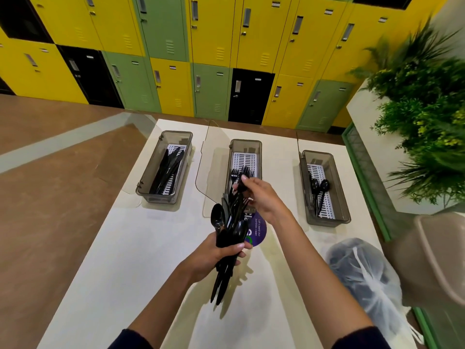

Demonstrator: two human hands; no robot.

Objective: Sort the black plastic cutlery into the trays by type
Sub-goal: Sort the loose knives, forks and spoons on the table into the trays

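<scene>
While left hand (214, 255) grips cutlery bundle (230, 227), right hand (261, 197) pinching fork (242, 185): knife tray (151, 167), fork tray (245, 142), spoon tray (337, 183).

The bag (362, 273) at four o'clock shows only dark shapes through its cloudy plastic. The bundle (231, 230) and right hand (261, 197) cover the near end of the middle tray (245, 142) and half the purple sticker (261, 230). The plant (422, 96) at two o'clock is smeared with blur.
</scene>
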